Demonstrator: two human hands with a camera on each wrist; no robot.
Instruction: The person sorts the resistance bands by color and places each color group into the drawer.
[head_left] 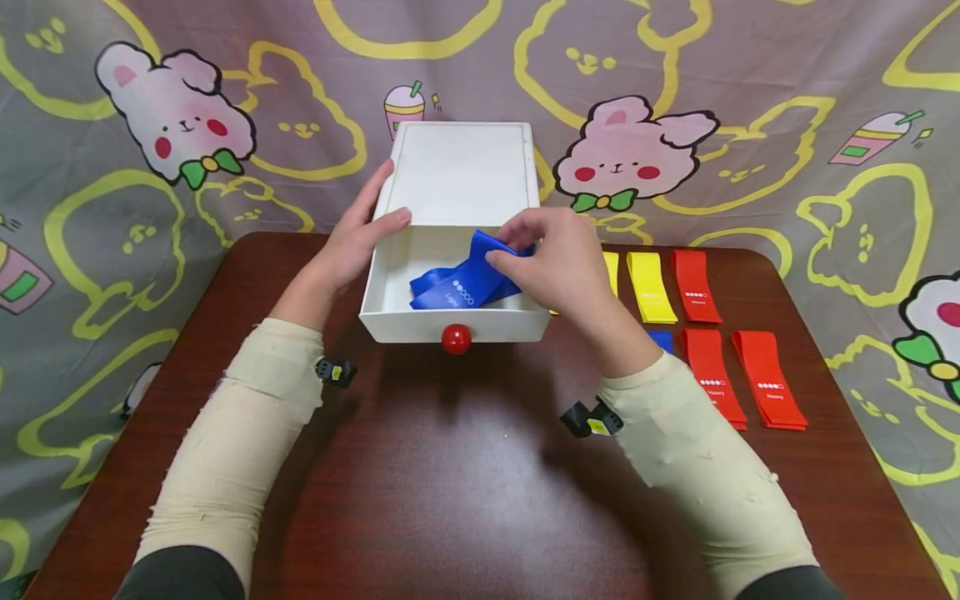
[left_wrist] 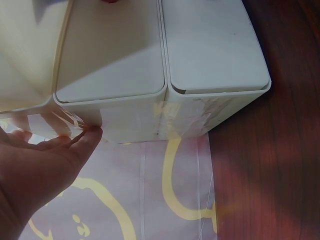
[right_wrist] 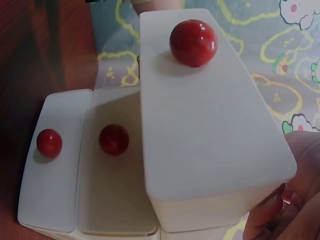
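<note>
A white drawer cabinet (head_left: 461,171) stands at the back of the table with its top drawer (head_left: 405,327) pulled out. Blue resistance bands (head_left: 427,282) lie inside it. My right hand (head_left: 558,258) reaches over the drawer's right side and pinches a blue resistance band marked "Light" (head_left: 474,279) between thumb and fingers; part of the band is lifted. In the right wrist view the drawer front (right_wrist: 210,125) hides the bands. My left hand (head_left: 348,242) braces the cabinet's left side, thumb at the top front edge, fingers (left_wrist: 87,145) extended along the wall.
Red bands (head_left: 768,379) and yellow bands (head_left: 651,287) lie in rows on the table (head_left: 465,483) to the right, with a partly hidden blue band (head_left: 662,340). Two lower drawers with red knobs (right_wrist: 114,140) are closed. A patterned cloth (head_left: 480,75) hangs behind.
</note>
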